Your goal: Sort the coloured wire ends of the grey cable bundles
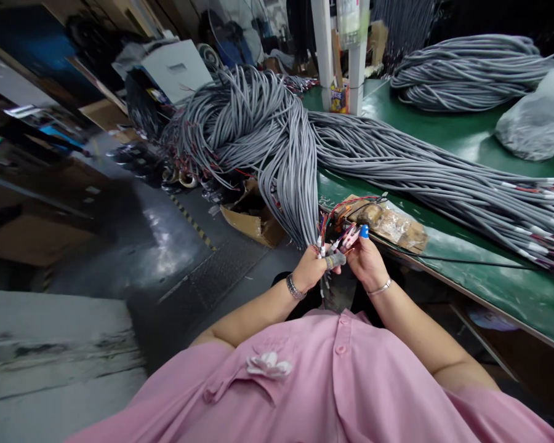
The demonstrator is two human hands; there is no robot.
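Note:
Grey cables (300,197) hang down off the bench edge to my hands, their stripped ends showing thin coloured wires (324,223) and white sleeves. Wrapped round some of these ends is my left hand (311,267), with a grey cover on its thumb. Close beside it, my right hand (365,263) wears a blue cover on one fingertip. Its fingers are pinched at the coloured wires between the hands; a small pinkish-white piece shows there, too small to name. Just beyond, a taped brown block (388,223) with red and black leads lies at the bench edge.
Long grey cable bundles (425,169) stretch along the green bench (471,246). A coiled bundle (471,71) and a clear plastic bag (538,114) sit at the far right. White posts (322,49) rise from the bench. An open cardboard box (252,218) stands on the floor.

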